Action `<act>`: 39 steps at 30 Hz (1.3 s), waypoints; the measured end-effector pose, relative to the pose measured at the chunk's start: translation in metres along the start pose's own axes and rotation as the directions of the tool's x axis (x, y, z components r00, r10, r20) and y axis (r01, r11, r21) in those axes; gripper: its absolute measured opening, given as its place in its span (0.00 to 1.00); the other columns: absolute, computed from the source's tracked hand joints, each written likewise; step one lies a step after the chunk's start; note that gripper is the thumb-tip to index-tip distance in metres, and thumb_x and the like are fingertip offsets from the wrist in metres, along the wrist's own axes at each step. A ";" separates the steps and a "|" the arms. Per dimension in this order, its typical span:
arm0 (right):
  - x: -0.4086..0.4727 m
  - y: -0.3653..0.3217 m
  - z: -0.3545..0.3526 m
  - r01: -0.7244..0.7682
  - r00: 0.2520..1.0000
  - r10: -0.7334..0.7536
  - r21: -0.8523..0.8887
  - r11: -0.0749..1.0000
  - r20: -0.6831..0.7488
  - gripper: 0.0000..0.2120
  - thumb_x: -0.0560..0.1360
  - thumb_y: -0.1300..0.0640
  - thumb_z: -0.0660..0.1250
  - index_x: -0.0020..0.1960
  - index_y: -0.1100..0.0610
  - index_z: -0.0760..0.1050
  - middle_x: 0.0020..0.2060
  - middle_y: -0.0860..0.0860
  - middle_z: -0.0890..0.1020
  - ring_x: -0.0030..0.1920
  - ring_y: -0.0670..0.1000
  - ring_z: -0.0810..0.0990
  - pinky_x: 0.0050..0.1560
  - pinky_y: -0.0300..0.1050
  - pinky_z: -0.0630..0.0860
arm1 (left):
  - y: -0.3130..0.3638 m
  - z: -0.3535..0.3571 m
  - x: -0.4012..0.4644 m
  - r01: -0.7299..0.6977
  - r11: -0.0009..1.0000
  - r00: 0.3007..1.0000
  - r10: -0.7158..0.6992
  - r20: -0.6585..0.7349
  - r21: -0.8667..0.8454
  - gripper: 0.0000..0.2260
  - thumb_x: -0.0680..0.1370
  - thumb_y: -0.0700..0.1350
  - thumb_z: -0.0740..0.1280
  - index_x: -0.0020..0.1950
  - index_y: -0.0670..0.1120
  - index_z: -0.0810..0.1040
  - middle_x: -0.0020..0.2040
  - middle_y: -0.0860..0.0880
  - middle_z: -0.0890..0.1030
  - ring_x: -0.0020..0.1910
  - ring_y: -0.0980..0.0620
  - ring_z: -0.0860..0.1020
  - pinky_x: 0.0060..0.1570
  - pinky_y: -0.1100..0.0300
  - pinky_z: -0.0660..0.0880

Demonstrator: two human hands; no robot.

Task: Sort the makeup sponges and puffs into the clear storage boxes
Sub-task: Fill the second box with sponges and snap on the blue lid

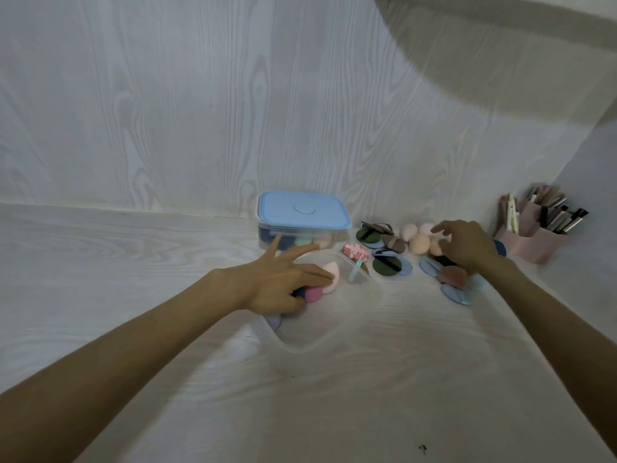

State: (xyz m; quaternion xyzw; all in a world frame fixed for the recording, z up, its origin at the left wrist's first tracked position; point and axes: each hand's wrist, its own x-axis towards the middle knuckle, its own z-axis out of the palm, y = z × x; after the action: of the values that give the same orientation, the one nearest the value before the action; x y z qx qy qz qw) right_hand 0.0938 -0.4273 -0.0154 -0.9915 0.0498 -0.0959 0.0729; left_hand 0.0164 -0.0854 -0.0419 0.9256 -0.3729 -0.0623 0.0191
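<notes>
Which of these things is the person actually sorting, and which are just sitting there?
Part of the job:
- open clear box with sponges under the left hand
- lidded box
- peach sponges under the right hand
- flat round puffs

Just lying about:
- pink holder of brushes
- table

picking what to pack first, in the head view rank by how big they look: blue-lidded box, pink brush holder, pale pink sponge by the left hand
1. blue-lidded box
2. pink brush holder, though it sits off toward the edge of the view
3. pale pink sponge, clearly smallest
</notes>
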 end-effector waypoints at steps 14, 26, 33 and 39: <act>0.027 0.000 0.039 0.076 0.992 -0.079 -0.041 0.996 -0.099 0.20 0.72 0.56 0.70 0.61 0.60 0.70 0.51 0.60 0.81 0.51 0.61 0.77 0.48 0.50 0.68 | 0.002 -0.001 0.002 0.121 0.981 0.993 -0.117 0.034 -0.150 0.28 0.77 0.44 0.61 0.75 0.58 0.57 0.72 0.59 0.65 0.61 0.50 0.68 0.58 0.52 0.69; -0.103 -0.114 -0.054 0.162 0.919 -0.318 0.515 0.842 0.231 0.16 0.71 0.54 0.72 0.58 0.56 0.79 0.47 0.51 0.83 0.45 0.49 0.81 0.49 0.41 0.76 | 0.031 0.005 -0.006 0.229 0.961 0.974 -0.226 0.037 -0.153 0.18 0.78 0.45 0.60 0.67 0.45 0.67 0.73 0.55 0.62 0.50 0.47 0.67 0.47 0.54 0.67; -0.111 -0.139 0.003 0.310 0.941 -0.313 0.042 0.950 0.132 0.17 0.69 0.53 0.72 0.57 0.51 0.79 0.54 0.51 0.81 0.56 0.53 0.78 0.51 0.48 0.75 | 0.042 0.010 -0.014 0.282 0.931 0.954 -0.297 -0.035 -0.231 0.15 0.78 0.44 0.58 0.63 0.43 0.70 0.71 0.53 0.64 0.49 0.47 0.66 0.46 0.55 0.66; -0.110 -0.143 0.015 0.266 0.957 -0.279 0.139 0.954 0.080 0.17 0.67 0.52 0.74 0.53 0.54 0.77 0.51 0.50 0.82 0.55 0.51 0.78 0.50 0.47 0.74 | 0.039 0.011 -0.012 0.259 0.929 0.959 -0.279 -0.042 -0.263 0.12 0.75 0.42 0.61 0.58 0.44 0.72 0.61 0.51 0.72 0.46 0.46 0.68 0.44 0.54 0.68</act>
State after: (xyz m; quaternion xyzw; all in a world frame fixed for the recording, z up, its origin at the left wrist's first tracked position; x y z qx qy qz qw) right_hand 0.0011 -0.2723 -0.0280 -0.9857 -0.0975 -0.0588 0.1241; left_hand -0.0207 -0.1053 -0.0487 0.9594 -0.2305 -0.0751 0.1440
